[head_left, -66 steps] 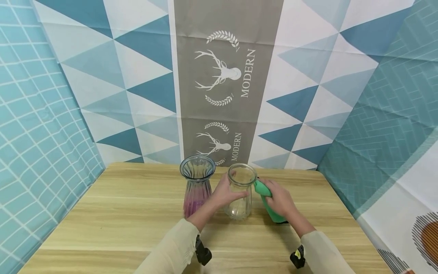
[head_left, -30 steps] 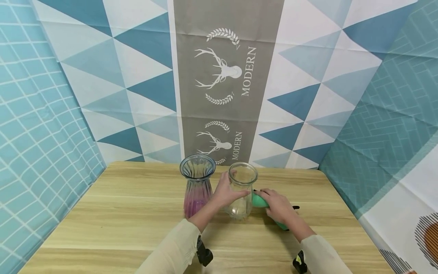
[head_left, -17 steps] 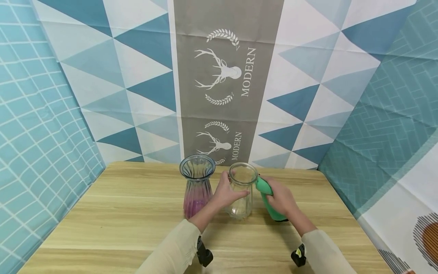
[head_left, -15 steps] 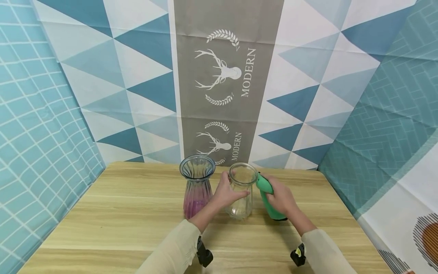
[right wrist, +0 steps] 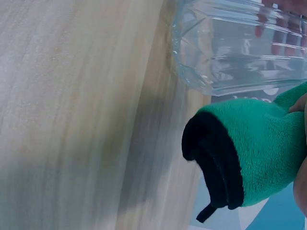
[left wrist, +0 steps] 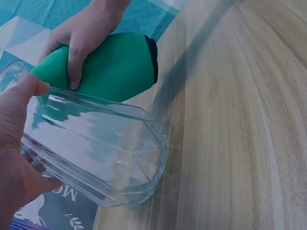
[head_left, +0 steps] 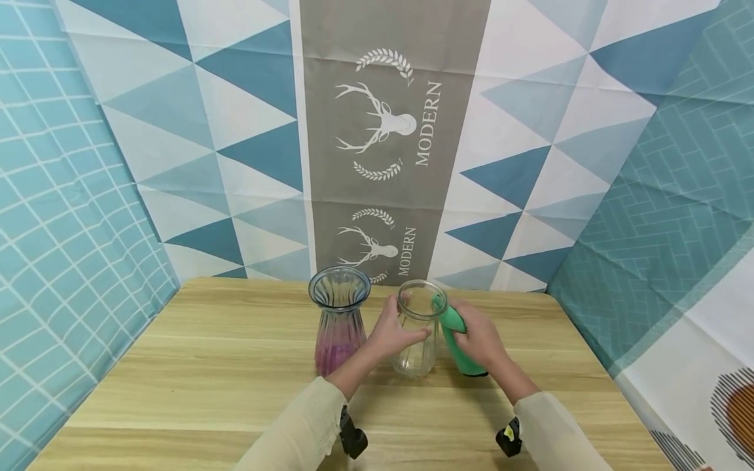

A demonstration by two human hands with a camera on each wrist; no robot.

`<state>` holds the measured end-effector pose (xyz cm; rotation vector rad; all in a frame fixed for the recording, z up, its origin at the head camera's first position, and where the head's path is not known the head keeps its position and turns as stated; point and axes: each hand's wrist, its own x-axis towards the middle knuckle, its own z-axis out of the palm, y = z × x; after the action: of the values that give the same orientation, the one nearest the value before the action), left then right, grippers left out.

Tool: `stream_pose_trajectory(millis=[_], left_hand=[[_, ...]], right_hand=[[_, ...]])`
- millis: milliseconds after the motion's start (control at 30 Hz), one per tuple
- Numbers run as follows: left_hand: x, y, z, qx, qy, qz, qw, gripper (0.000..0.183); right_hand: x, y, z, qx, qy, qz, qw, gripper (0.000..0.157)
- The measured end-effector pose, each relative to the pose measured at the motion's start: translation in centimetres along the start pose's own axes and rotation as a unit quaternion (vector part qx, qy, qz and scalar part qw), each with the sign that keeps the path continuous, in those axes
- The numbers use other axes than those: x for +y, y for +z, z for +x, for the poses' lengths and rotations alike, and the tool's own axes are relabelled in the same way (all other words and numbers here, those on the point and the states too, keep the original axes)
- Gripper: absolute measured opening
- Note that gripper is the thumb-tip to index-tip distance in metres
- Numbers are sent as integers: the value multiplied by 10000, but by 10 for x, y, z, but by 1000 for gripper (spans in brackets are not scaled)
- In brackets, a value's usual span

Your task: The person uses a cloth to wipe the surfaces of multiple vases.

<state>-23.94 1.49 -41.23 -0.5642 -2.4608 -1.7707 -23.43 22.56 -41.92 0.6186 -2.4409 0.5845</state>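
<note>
My left hand (head_left: pixel 393 335) grips a clear glass vase (head_left: pixel 415 360) around its upper side, thumb toward me and fingers behind it. On the vase's right, my right hand (head_left: pixel 480 337) holds a green cloth (head_left: pixel 461 352) bunched up against the rim. Some green shows at the rim's right edge; whether it goes inside I cannot tell. Black edging and a small loop hang from the cloth (right wrist: pixel 261 148) in the right wrist view. Left of the left hand stands a fluted glass vase (head_left: pixel 340 330), bluish at the top and purple below.
The light wooden table (head_left: pixel 206 366) carries both vases near its back edge. Behind it hangs a patterned curtain (head_left: pixel 389 131) with deer prints, and tiled-pattern sheets (head_left: pixel 71 196) enclose the sides. A black wrist camera (head_left: pixel 353 438) sits under the left sleeve.
The right hand lay lower beside the vase, then rose with the cloth and shifted left to the rim. The clear vase's rim has moved slightly right. The purple vase stays put.
</note>
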Motion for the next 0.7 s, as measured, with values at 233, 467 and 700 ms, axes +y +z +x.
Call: stream_pose_trajectory(millis=[233,467,700], left_hand=[[-1,0,1,-20,40,49,10000,76],[-1,0,1,-54,38,42,10000,77],[-1,0,2,-75,-61,115,9999,77]], right_hand=[[3,5,-5,-215,-53,-228,9995,45],[6,8,-16,-1055,193,-532,9928,51],[10,14,-26,-1703,75,-1086,9794,55]])
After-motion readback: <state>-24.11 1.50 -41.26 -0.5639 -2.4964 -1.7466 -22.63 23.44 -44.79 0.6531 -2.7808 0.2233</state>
